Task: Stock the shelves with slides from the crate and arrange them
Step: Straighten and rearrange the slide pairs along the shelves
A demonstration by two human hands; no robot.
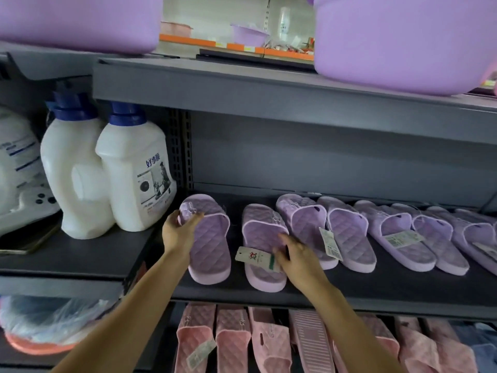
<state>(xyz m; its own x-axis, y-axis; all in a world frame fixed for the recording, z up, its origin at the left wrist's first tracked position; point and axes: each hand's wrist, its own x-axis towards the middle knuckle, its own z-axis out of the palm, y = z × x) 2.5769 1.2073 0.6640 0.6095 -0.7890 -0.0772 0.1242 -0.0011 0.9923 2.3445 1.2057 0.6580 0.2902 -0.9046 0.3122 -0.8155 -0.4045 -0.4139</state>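
Several purple quilted slides lie in a row on the dark grey shelf (376, 294). My left hand (178, 232) grips the strap edge of the leftmost purple slide (212, 254). The second purple slide (262, 238) lies just right of it with a white paper tag (254, 258) at its middle. My right hand (295, 258) rests on that slide's right side, fingers curled over its edge by the tag. More purple slides (349, 232) continue to the right, some with tags. No crate is in view.
Two white detergent bottles (134, 173) with blue caps stand left of the slides. Pink slides (234, 343) fill the shelf below. Purple plastic tubs (398, 41) sit on the shelf above. A bagged item (48, 324) lies at lower left.
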